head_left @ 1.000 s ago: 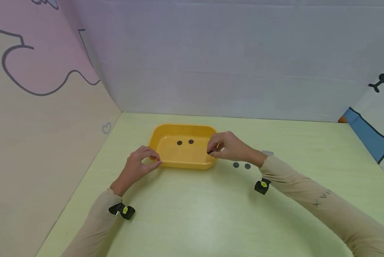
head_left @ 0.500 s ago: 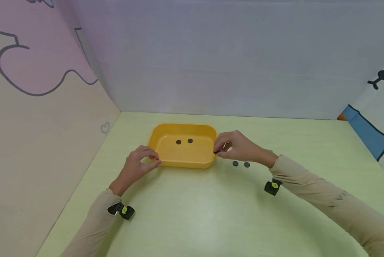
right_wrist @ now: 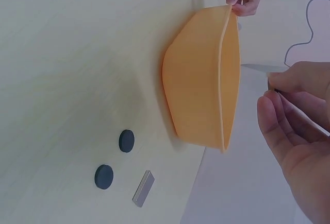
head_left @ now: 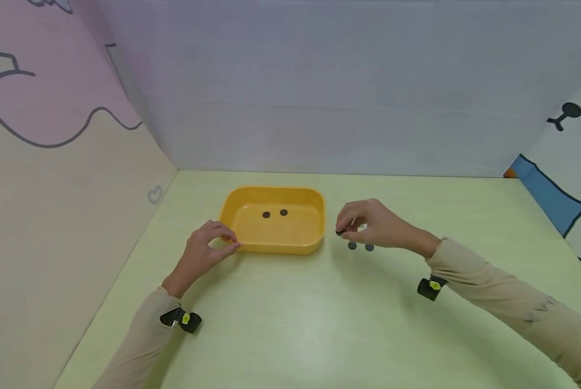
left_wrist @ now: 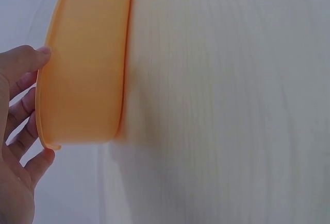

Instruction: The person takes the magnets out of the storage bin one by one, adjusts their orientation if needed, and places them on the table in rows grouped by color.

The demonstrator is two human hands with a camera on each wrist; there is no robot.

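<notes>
A yellow tray (head_left: 310,243) sits on the pale green table with two dark discs (head_left: 266,215) (head_left: 283,212) lying inside it. My left hand (head_left: 232,242) pinches the tray's near-left corner rim, and the left wrist view shows the thumb and fingers (left_wrist: 26,62) round that rim (left_wrist: 82,69). My right hand (head_left: 343,229) hovers just right of the tray, pinching a small dark disc (head_left: 340,232) between thumb and fingers (right_wrist: 281,87). Directly below it two more dark discs (head_left: 352,246) (head_left: 369,247) lie on the table.
Next to the loose discs (right_wrist: 126,141) (right_wrist: 104,176) in the right wrist view lies a small grey rectangular piece (right_wrist: 143,188). Panel walls close in the table at the left, back and right. Bare tabletop (head_left: 295,324) stretches toward me.
My right hand has moved to the right, off the tray's right rim, still pinching its disc, and now hangs above the two loose discs. The left hand has kept its hold.
</notes>
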